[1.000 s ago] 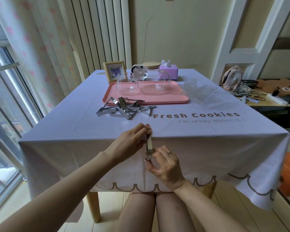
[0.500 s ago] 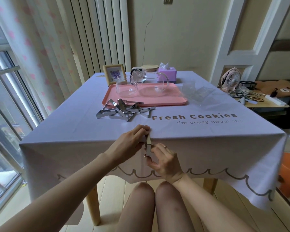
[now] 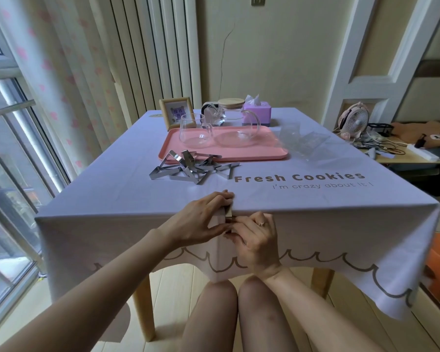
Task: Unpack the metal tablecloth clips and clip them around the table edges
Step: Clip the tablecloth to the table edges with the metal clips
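One clip point(image 3: 228, 213) at the near edge of the surface point(image 3: 117, 199).
The left hand point(image 3: 198, 221) curls fingers over its top; the right hand point(image 3: 258, 241) pinches its lower end. Pink tray point(image 3: 277, 155) holds glass cup point(image 3: 194, 134), teapot point(image 3: 235, 134).

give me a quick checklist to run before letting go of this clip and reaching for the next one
1. The clip stands upright on the near table edge, over the tablecloth: ok.
2. Its lower arm is hooked under the tabletop: cannot tell, hands and cloth hide it.
3. Both hands are on it, the left hand pinching the top and the right hand at the lower end: ok.
4. The cloth is smooth at the clip: not ok, a vertical fold hangs just below it.
5. The next clips are ready: ok, the pile of clips lies loose in front of the pink tray.
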Tool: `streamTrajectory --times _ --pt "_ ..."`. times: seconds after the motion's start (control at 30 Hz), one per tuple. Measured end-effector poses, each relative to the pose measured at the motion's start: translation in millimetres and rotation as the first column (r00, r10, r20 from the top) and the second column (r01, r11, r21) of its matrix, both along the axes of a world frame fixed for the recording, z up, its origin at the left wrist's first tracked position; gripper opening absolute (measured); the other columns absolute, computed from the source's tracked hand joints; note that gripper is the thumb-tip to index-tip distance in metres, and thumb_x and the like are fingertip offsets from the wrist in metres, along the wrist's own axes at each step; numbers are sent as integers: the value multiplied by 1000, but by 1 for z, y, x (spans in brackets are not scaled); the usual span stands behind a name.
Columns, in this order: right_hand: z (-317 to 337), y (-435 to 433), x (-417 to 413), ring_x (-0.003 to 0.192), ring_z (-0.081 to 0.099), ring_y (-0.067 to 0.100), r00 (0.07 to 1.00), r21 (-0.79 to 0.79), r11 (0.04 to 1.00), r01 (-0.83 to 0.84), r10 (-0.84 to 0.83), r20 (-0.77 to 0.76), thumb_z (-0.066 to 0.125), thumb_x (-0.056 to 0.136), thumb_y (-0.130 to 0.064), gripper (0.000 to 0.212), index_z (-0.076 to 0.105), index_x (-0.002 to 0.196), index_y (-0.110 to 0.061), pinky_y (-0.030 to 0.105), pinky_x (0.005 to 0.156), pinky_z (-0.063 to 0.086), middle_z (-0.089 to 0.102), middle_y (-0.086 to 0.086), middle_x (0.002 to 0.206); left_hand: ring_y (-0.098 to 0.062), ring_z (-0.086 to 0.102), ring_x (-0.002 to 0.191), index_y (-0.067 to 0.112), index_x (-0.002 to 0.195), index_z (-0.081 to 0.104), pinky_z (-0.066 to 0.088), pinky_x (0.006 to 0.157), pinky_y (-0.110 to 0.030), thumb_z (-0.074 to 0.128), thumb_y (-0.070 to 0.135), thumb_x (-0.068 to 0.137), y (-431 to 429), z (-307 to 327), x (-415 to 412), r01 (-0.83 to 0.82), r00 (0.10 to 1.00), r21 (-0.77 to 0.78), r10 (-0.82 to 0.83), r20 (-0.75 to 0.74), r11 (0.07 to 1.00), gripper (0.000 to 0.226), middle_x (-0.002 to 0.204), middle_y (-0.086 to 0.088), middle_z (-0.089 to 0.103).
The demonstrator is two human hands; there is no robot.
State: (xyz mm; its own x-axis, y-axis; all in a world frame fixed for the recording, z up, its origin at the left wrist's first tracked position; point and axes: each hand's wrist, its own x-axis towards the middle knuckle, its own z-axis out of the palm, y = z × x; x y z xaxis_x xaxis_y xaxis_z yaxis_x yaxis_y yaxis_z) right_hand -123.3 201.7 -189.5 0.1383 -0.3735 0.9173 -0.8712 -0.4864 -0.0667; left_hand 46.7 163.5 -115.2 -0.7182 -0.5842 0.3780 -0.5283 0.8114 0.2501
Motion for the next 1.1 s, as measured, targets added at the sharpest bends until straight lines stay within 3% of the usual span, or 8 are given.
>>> streamTrajectory --times 0.13,0.27,0.37,0.47,0.6,0.7,0.8,1.1 --pt "0 4 3 72 47 15 998 4 1000 4 -5 62 74 78 -27 10 72 74 -18 30 71 34 69 -8 81 -8 39 131 10 126 50 30 104 -11 43 52 85 -1 -3 0 -2 1000 -3 2 -24 1000 60 140 0 46" --pt "1 11 -3 76 43 17 993 10 998 60 -61 103 77 73 -28 9 72 73 -20 28 73 31 55 -1 78 -10 40 132 10 124 53 38 105 -24 46 51 86 -3 -2 1 15 999 -30 -16 -33 999 57 139 -1 48" --pt "10 12 -12 93 47 18 994 46 997 55 -59 92 76 70 -35 32 61 95 -21 30 83 32 52 -1 102 -12 43 131 17 125 54 43 103 -31 48 53 86 -5 -5 6 -11 1000 -131 8 -20 991 54 140 1 48" --pt "27 3 -20 116 49 21 999 174 984 -29 24 35 70 70 -47 57 51 113 -15 38 103 35 57 4 123 -16 51 119 23 127 51 52 87 -30 48 60 83 -3 -9 9 -90 996 -205 89 -12 975 57 135 -1 49" --pt "46 -7 -29 109 58 17 996 398 917 -6 43 -83 56 69 -66 66 60 112 -17 35 94 47 63 -2 118 -14 55 113 13 123 50 54 82 -31 52 64 78 -4 -11 9 -134 989 -128 124 -82 983 67 129 0 53" --pt "48 -8 -30 103 60 18 991 400 916 25 29 -129 54 67 -67 64 63 106 -17 28 89 41 65 -2 113 -14 51 121 11 120 55 52 89 -29 52 62 78 -5 -12 10 -118 991 -143 108 -77 983 66 129 -1 55" --pt "47 -9 -29 97 60 20 986 372 926 60 2 -165 55 68 -64 59 63 103 -17 31 82 42 65 -1 108 -16 53 121 10 117 57 53 89 -31 50 60 78 -5 -13 7 -136 989 -154 125 -76 979 64 126 -3 57" --pt "47 -12 -26 89 60 22 983 370 923 104 -40 -177 71 65 -51 47 63 97 -17 34 72 43 65 -1 100 -21 64 101 15 105 57 58 65 -38 50 56 78 -8 -20 -2 -222 972 -233 198 -125 947 50 112 0 62"
